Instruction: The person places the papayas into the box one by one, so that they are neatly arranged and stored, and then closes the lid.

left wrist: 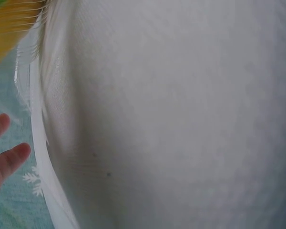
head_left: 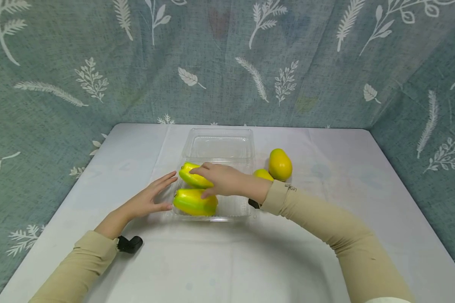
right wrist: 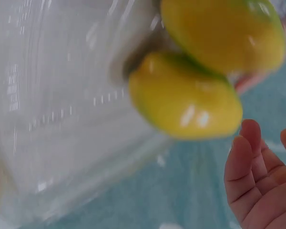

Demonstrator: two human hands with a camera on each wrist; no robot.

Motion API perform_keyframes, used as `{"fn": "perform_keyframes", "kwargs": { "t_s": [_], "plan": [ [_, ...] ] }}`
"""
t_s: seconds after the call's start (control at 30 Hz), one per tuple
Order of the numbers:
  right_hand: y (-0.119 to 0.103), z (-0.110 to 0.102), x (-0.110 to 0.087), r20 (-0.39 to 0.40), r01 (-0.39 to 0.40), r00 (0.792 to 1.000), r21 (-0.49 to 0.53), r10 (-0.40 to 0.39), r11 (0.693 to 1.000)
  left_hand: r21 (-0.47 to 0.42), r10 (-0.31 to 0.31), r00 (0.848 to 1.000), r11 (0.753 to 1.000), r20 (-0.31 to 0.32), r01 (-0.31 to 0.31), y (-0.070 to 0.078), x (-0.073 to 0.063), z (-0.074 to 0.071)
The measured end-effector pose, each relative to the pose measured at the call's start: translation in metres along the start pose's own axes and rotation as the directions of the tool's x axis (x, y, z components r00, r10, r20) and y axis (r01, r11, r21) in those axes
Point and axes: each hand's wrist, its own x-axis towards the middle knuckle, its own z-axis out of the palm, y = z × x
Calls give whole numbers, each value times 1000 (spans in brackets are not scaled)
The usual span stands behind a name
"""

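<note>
Two yellow-green mangoes lie side by side in the left half of a clear plastic clamshell box [head_left: 233, 206], whose lid [head_left: 218, 145] is folded back behind it. Over the rear mango [head_left: 191, 176] is my right hand [head_left: 227, 180], its thumb near the front mango [head_left: 195, 203]. In the right wrist view, the fingers [right wrist: 239, 167] are loosely bent beside a mango [right wrist: 186, 98], not wrapped around it. My left hand [head_left: 149, 200] has its fingers spread by the box's left side and holds nothing. A mango edge [left wrist: 9, 28] appears in the left wrist view.
Right of the box, a yellow mango [head_left: 280, 165] lies on the white tablecloth [head_left: 197, 261]. Another one [head_left: 263, 174] beside it is partly hidden by my right wrist. Patterned green cloth [head_left: 220, 63] hangs behind and at both sides.
</note>
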Motion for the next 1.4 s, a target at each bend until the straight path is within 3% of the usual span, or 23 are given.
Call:
{"fn": "perform_keyframes", "kwargs": {
  "t_s": [0.23, 0.5, 0.73, 1.07, 1.3, 1.4],
  "plan": [
    [36, -38, -16, -117, -89, 988, 123, 104, 988, -2, 13, 1000, 1000, -5, -13, 0, 0, 0],
    [101, -62, -38, -139, -276, 939, 233, 313, 932, 20, 33, 999, 999, -5, -33, 0, 0, 0],
    [150, -52, -56, -54, -429, 882, 322, 469, 844, 17, 36, 999, 999, 3, -36, -2, 0, 0],
    [176, -27, -75, 26, -555, 815, 323, 579, 766, -1, 39, 999, 999, 3, -39, -2, 1, 0],
    [180, -12, -87, 149, -644, 739, 442, 657, 625, 3, 33, 999, 999, 2, -33, -2, 0, 0],
    [180, -7, -91, 167, -649, 732, 469, 661, 600, 2, 32, 999, 999, 1, -32, -1, 0, -1]
  ]
}}
